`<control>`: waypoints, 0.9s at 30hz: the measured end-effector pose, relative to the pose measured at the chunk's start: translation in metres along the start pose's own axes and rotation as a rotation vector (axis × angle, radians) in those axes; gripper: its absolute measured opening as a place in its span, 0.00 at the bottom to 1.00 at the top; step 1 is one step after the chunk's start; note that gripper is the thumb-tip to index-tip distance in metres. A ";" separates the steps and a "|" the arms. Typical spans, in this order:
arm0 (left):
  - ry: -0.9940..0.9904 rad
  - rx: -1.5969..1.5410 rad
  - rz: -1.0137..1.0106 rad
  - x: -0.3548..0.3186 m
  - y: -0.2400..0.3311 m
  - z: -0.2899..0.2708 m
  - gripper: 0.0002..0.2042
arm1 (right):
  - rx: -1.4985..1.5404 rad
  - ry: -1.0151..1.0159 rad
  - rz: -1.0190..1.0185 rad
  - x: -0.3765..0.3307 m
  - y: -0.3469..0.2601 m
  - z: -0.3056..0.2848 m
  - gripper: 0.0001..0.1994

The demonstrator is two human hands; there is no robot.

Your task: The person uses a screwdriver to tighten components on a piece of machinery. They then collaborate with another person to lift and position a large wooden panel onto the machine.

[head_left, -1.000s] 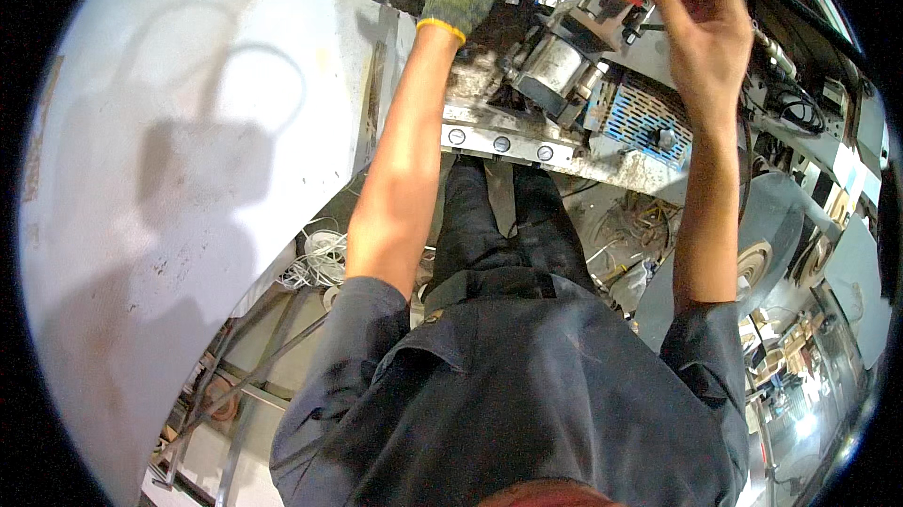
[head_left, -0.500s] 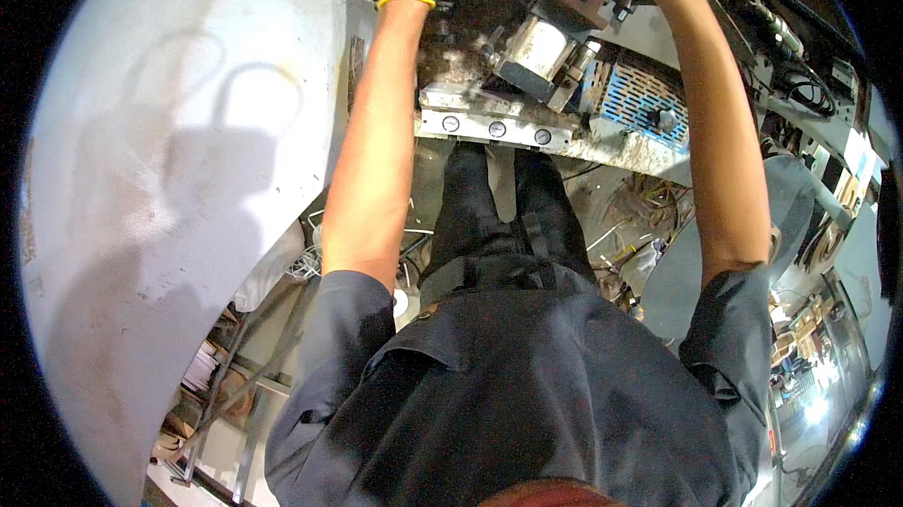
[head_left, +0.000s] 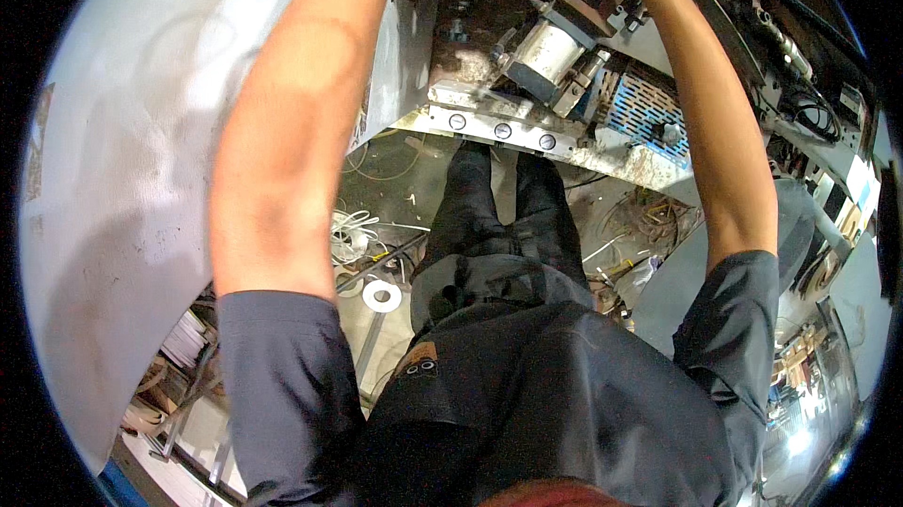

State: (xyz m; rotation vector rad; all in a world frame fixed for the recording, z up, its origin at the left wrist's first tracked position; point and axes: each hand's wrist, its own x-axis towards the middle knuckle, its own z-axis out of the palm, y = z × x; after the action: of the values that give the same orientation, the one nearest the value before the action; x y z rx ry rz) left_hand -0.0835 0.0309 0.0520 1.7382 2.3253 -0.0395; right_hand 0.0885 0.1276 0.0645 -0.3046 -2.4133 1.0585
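A large pale curved metal panel (head_left: 122, 178) fills the left of the frame, and the person's dark grey shirt (head_left: 527, 404) takes up the bottom centre. Both bare forearms, the left forearm (head_left: 292, 121) and the right forearm (head_left: 705, 102), rise past the top edge, so both hands are out of sight and their grip cannot be told. Between the arms at upper centre sits a silver cylindrical motor (head_left: 546, 54) above a bolted metal rail (head_left: 499, 126), a blue perforated grille (head_left: 644, 112) just right of it, and a small white ring (head_left: 381, 295) lies lower on the floor.
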 end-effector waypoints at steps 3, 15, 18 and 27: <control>-0.100 0.012 0.001 0.006 -0.001 -0.006 0.18 | -0.076 -0.037 -0.053 0.002 0.008 -0.001 0.17; -0.169 0.157 0.225 0.000 0.003 -0.040 0.19 | -0.191 -0.140 -0.004 0.001 -0.005 -0.016 0.15; -0.242 0.198 0.192 0.008 0.001 -0.038 0.19 | -0.190 -0.115 -0.067 0.000 -0.001 -0.011 0.14; -0.255 0.179 0.240 0.013 0.001 -0.033 0.19 | -0.333 -0.075 -0.158 -0.008 0.015 -0.003 0.10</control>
State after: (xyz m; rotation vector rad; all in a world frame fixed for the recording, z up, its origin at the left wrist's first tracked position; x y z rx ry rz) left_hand -0.0918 0.0490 0.0814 1.9548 1.9727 -0.4137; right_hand 0.0967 0.1360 0.0526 -0.1821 -2.6288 0.6071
